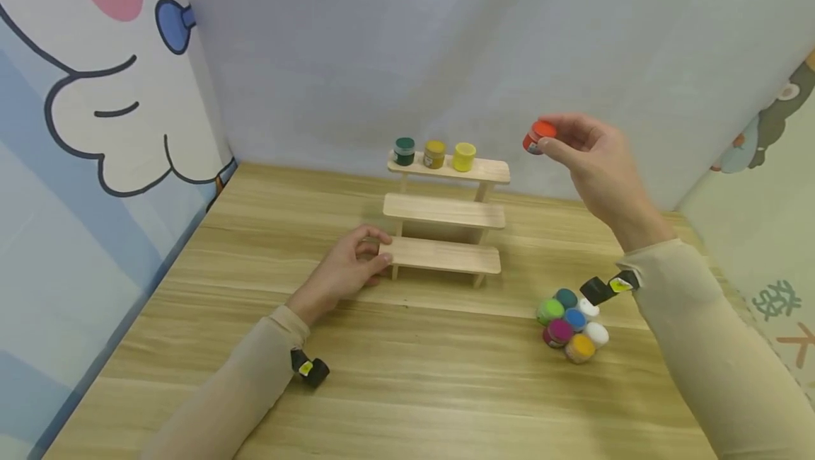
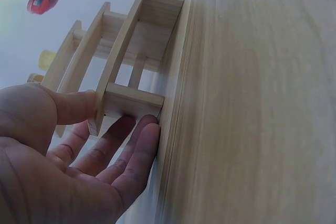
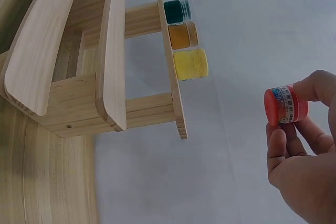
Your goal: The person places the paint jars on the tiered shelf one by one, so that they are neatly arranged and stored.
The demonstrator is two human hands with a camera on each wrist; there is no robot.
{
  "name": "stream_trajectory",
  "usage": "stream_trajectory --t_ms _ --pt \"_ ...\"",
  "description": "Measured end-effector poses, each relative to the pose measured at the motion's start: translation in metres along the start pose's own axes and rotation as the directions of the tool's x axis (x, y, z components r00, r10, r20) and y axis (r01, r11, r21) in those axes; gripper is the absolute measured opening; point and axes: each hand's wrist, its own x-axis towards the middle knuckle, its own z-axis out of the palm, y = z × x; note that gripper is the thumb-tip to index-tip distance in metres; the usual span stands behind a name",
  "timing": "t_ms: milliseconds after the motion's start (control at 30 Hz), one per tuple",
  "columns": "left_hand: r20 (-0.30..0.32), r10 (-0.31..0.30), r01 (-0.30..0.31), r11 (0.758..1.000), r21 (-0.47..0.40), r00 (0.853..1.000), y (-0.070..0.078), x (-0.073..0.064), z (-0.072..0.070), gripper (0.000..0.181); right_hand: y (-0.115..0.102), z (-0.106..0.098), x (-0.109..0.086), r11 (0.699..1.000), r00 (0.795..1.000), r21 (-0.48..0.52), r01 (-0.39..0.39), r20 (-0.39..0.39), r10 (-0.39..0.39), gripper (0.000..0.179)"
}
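Note:
Up in the air to the right of the wooden three-tier stand (image 1: 439, 211), my right hand (image 1: 598, 163) pinches a small red paint jar (image 3: 286, 105) between thumb and fingers. On the stand's top tier a dark green jar (image 1: 404, 151), an ochre jar (image 1: 434, 154) and a yellow jar (image 1: 464, 157) sit in a row. My left hand (image 1: 350, 262) holds the left end of the lowest tier. In the left wrist view its thumb lies over the board's edge, while the fingers (image 2: 137, 153) curl in beneath, against the side leg.
Several more paint jars, among them a purple jar (image 1: 558, 332) and a blue jar (image 1: 575, 319), stand clustered at the right of the wooden table (image 1: 382, 389). A pale wall (image 1: 356, 56) rises behind the stand. Cartoon-printed panels (image 1: 83, 113) flank the table.

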Motion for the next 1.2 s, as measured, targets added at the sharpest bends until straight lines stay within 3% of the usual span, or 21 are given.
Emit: stream_trajectory --t_ms 167,600,1200 --pt "0.001 0.003 -0.003 1.0 -0.003 1.0 0.001 0.0 0.0 0.029 0.006 0.005 0.008 0.999 1.0 0.042 0.001 0.01 -0.001 0.033" --pt "0.0 0.001 -0.001 1.0 -0.001 1.0 0.001 0.0 -0.001 0.028 0.024 0.018 0.02 1.0 0.998 0.009 -0.029 0.053 0.029 0.03" --pt "-0.011 -0.004 0.004 1.0 -0.012 1.0 0.001 0.0 0.0 0.026 0.049 0.031 0.023 0.977 0.989 -0.184 -0.109 0.075 0.125 0.037"
